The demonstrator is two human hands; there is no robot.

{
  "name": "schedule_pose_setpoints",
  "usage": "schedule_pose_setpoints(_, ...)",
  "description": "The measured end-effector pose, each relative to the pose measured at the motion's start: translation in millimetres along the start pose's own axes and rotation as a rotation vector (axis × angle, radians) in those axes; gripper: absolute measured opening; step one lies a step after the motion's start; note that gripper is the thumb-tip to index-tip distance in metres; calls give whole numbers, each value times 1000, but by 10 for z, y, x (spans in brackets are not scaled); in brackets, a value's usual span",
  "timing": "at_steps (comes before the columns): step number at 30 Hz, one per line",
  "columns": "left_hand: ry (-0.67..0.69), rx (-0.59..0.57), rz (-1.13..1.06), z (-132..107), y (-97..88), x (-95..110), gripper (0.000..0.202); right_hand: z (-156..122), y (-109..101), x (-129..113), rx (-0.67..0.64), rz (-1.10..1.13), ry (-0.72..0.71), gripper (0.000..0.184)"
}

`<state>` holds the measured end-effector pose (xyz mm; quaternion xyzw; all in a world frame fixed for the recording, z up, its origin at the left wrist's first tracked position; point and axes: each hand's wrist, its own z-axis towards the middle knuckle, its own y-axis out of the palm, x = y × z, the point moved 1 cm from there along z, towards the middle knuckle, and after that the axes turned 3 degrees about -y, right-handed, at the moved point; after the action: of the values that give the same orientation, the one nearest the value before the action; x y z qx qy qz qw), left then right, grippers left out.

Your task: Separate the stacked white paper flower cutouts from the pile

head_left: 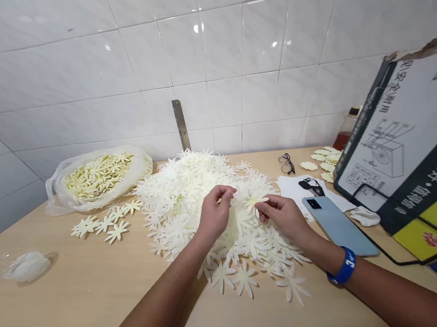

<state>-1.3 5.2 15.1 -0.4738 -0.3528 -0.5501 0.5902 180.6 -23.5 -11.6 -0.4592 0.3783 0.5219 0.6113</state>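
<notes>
At the upper left, a plastic bag (98, 187) holds pale yellow flower cutouts (99, 176). In the middle, over a big pile of white flower cutouts (249, 245), the left hand (215, 213) has its fingers close together, but it is hard to tell if they grip anything. The right hand (284, 216) pinches one flower (253, 200) tight, just beside a phone (339, 225).

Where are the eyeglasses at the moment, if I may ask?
In the head view, the eyeglasses lie on the table, right of the heap of white flower cutouts, just behind the white paper sheet.
</notes>
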Motion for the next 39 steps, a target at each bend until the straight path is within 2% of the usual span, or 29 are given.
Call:
schedule_pose_setpoints(4, -95, 80, -138, 88, -108, -41, 24, 32, -48, 17, 41, 53, 1, 37)
schedule_pose_setpoints(8, -135, 136, -191, 112, -158, -54, 19, 37, -49, 11, 21, 178, 53, 35)
schedule_pose_setpoints(12, -94, 153, -84, 90, -171, -21, 9, 35, -29, 13, 20, 225, 106, 34)
schedule_pose_setpoints(20, -97, 101, -11, 101, -166, -56, 17, 41, -22, 30, 36, 266, 127, 37)
schedule_pose_setpoints(23, -90, 70, 175, 91, -176, -110, 17, 38, -23, 46, 21, 286, 127, 37)
schedule_pose_setpoints(26, 46, 118, 418, 53, -174, -104, 24, 29, -19, 50, 2, 276, 116, 37)
schedule_pose_setpoints(29, 347, 210, 579, -8, -125, -28, 26, 18, -16, 50, -8, 228, 96, 39)
schedule_pose_setpoints(30, 439, 206, 591, -33, -95, -1, 24, 14, -15, 56, -11, 208, 91, 40)
schedule_pose_setpoints(32, 561, 124, 569, -81, -22, 39, 21, 8, -12, 75, -15, 182, 86, 41)
schedule_pose_setpoints(35, 602, -35, 510, -135, 89, 44, 15, 0, -6, 101, -30, 179, 80, 40)
schedule_pose_setpoints(37, 551, -92, 456, -145, 133, 21, 12, -3, -1, 92, -43, 180, 69, 40)
schedule_pose_setpoints(39, 446, -103, 376, -133, 142, -2, 11, -3, 6, 59, -69, 168, 59, 40)
